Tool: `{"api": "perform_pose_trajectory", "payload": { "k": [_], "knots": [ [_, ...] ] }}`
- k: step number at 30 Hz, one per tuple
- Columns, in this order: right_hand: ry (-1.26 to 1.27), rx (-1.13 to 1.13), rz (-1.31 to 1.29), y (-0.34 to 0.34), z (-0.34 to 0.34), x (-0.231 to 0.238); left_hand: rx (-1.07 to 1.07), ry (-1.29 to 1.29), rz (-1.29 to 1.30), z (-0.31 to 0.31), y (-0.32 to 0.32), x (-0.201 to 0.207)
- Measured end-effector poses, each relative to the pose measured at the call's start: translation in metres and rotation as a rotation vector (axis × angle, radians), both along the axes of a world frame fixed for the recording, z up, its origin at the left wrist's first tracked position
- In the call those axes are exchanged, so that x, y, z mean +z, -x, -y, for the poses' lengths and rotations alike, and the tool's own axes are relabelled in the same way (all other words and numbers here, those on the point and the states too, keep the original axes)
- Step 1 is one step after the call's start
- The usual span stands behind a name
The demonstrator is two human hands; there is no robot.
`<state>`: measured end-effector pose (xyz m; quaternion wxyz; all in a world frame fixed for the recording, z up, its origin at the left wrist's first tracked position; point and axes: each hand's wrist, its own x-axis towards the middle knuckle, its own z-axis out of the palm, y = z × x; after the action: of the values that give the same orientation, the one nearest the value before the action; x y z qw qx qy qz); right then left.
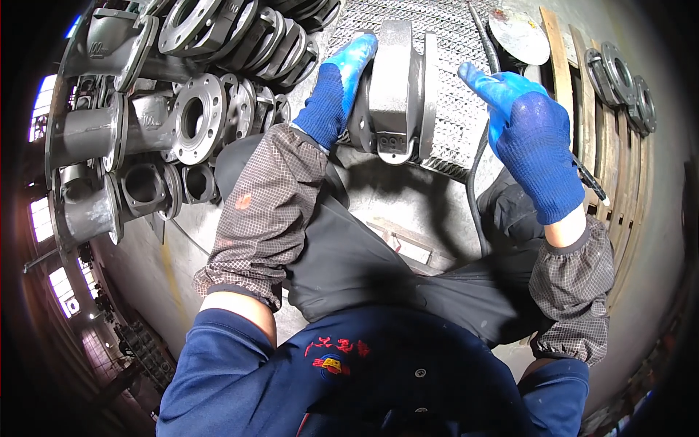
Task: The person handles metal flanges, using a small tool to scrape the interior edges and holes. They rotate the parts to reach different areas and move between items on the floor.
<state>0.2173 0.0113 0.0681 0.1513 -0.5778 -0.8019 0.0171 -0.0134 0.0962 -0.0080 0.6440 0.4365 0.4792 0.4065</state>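
At the centre, over the lap: two blue-gloved hands are working around a grey cast-metal part.
Left grip: the left hand [336, 87] is wrapping its closed fingers around the upper left side of the grey casting [393, 91], holding it.
Right grip: the right hand [528, 138] is hovering open just right of the casting, fingers spread, gripping nothing.
Casting: it is standing upright on the metal mesh surface [455, 109], its flange facing right.
Hose: a black hose [477, 197] is running down beside the right wrist.
Left side: a pile of flanged castings [182, 109] is lying stacked.
Right side: a wooden pallet [619, 167] is carrying round flanges [619, 80].
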Motion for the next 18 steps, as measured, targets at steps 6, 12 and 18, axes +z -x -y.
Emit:
{"api": "perform_pose_trajectory", "payload": {
  "k": [6,12,18],
  "knots": [
    [0.212,0.096,-0.315,-0.004,0.0,-0.001,-0.042,0.042,0.078,0.002,0.001,0.005],
    [0.23,-0.272,-0.758,0.02,-0.013,-0.05,-0.017,-0.023,0.085,0.002,-0.006,0.003],
    [0.107,-0.364,-0.876,0.034,-0.047,-0.081,0.01,0.013,0.022,0.004,-0.009,0.017]
  ]
}}
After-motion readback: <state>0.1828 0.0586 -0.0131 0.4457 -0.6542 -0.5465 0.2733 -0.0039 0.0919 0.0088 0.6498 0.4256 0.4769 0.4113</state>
